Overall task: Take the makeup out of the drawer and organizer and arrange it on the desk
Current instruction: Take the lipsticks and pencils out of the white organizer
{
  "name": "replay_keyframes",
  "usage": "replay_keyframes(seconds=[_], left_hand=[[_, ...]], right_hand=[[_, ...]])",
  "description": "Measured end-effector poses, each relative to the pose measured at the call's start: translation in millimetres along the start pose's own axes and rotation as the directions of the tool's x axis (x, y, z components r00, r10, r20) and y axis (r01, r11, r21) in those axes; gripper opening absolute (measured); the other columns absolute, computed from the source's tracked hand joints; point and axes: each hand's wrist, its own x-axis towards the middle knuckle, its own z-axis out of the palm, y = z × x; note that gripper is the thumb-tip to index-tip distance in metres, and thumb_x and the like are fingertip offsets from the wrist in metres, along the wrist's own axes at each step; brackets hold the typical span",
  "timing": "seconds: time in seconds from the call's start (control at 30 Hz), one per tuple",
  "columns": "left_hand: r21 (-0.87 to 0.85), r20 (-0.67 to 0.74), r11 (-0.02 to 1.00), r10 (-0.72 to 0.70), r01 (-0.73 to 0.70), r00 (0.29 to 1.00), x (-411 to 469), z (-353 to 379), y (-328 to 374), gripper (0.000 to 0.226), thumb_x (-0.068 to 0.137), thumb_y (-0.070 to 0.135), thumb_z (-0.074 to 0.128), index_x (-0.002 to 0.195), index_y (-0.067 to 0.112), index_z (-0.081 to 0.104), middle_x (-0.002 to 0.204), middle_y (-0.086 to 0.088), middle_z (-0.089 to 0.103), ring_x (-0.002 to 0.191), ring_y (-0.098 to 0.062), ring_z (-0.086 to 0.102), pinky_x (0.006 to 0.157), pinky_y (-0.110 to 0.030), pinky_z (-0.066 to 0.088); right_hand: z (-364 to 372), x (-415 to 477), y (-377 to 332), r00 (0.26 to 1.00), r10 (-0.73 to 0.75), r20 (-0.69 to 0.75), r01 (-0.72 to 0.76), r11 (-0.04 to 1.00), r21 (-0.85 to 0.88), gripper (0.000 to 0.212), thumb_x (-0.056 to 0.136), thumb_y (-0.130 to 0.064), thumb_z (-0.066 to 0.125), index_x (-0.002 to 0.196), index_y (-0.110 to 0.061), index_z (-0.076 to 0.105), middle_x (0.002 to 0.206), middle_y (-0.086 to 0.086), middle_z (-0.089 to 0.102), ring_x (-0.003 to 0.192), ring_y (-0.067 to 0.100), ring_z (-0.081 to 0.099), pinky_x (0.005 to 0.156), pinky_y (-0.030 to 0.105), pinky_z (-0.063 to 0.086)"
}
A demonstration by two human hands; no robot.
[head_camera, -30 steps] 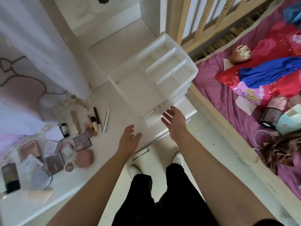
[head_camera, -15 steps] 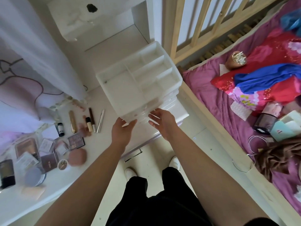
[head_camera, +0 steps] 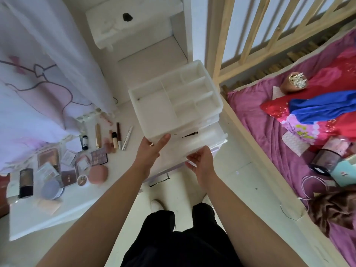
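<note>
Both hands at the white organizer [head_camera: 173,101] on the bench [head_camera: 38,218]. Left hand [head_camera: 152,149] presses flat against its front-left corner, grip not clenched. Right hand [head_camera: 202,160] has its grip round the front edge of a pulled-out drawer [head_camera: 202,139] w/ a dark pencil [head_camera: 190,134] inside. Top trays hold nothing. Makeup [head_camera: 81,157] lies spread on the bench, well left of the organizer: compacts, tubes, pink sponge [head_camera: 98,174].

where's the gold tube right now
In the head view the gold tube lies on the white desk, left of the organizer, between the small dark-capped bottle and the concealer tube.
</note>
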Motion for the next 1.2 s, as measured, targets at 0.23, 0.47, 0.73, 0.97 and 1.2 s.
replay_keyframes(seconds=[0.23,0.47,0.73,0.97,1.2], left_hand=[[-0.021,-0.144,0.999,0.027,-0.030,0.989,3.5,-5.9,16.6,0.073,0.062,0.056,0.085,0.121,0.024,0.055,0.117,0.006,0.068,0.108,-0.012,0.062,0.090,-0.041,0.052],[0.091,-0.051,0.996,0.021,-0.017,0.998,-7.5,-14.7,8.6,0.067,0.088,0.055,0.063,0.141,0.021,0.043,0.121,0.004,0.056,0.107,-0.018,0.057,0.092,-0.044,0.053],[0.392,0.103,0.910,0.101,-0.134,0.990,-31.1,-29.7,-31.3,0.058,0.093,0.037,0.061,0.144,0.020,0.040,0.145,-0.007,0.045,0.121,-0.024,0.053,0.105,-0.040,0.043],[0.789,0.323,0.417,0.342,-0.451,0.882,-52.5,-21.5,-53.8,0.079,0.085,0.050,0.064,0.150,0.018,0.030,0.160,-0.009,0.019,0.146,-0.027,0.020,0.113,-0.042,0.030],[0.868,0.494,-0.127,0.313,-0.479,0.811,-44.2,9.0,-54.5,0.082,0.084,0.060,0.055,0.145,0.009,0.035,0.147,-0.011,0.039,0.138,-0.031,0.031,0.114,-0.046,0.019]], right_hand=[[-17.0,-22.5,21.6,0.999,-0.015,-0.038,0.013,0.999,-0.043,0.021,0.089,-0.033,0.061,0.082,-0.014,0.057,0.074,0.004,0.054,0.073,0.017,0.056,0.074,0.035,0.052],[-12.2,-45.4,23.5,0.981,-0.103,-0.166,0.082,0.989,-0.127,0.019,0.096,-0.026,0.061,0.098,-0.007,0.061,0.083,0.007,0.060,0.084,0.021,0.062,0.088,0.041,0.057],[-16.0,-67.1,19.6,0.981,-0.145,-0.130,0.092,0.933,-0.347,0.019,0.091,-0.021,0.058,0.108,-0.014,0.063,0.100,0.006,0.063,0.084,0.019,0.063,0.077,0.036,0.056],[-26.6,-74.9,3.0,0.780,-0.622,-0.072,0.135,0.280,-0.951,0.034,0.082,-0.021,0.061,0.115,-0.017,0.050,0.113,0.001,0.052,0.095,0.019,0.053,0.078,0.031,0.042],[-28.8,-36.5,-52.4,0.813,-0.116,0.571,0.279,-0.782,-0.557,0.095,0.082,-0.029,0.067,0.157,-0.018,0.010,0.164,0.010,0.006,0.152,0.030,0.002,0.124,0.045,0.006]])
